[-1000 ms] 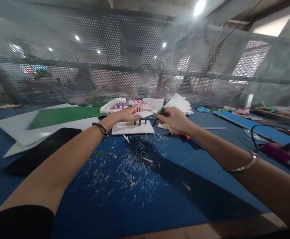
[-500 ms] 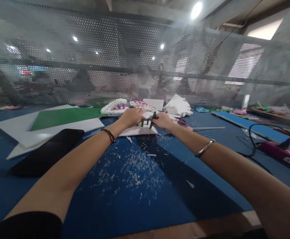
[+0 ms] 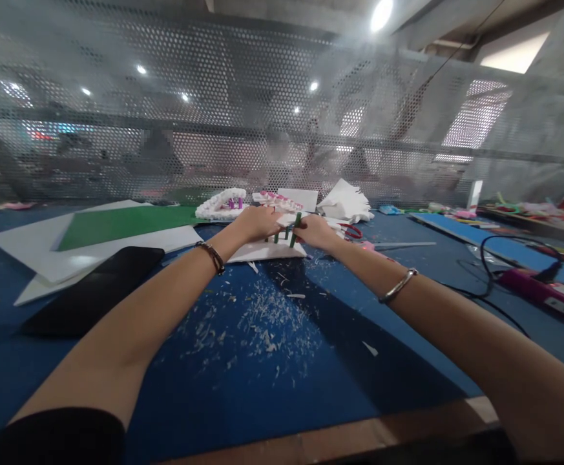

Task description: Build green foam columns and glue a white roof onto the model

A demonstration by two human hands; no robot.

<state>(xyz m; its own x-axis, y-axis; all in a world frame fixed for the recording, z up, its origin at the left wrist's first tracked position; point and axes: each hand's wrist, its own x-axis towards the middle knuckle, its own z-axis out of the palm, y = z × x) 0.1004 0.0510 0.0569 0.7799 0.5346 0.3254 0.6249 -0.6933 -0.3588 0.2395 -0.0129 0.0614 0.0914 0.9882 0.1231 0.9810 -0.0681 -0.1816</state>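
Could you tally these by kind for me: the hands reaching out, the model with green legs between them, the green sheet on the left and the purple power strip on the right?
Left hand and right hand: 2
Green-legged model: 1
Green sheet: 1
Power strip: 1
Total: 5

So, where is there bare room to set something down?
On the blue table, between the white scraps and its near edge. It is crowded farther back, around the left hand and right hand, with the white base and green posts.
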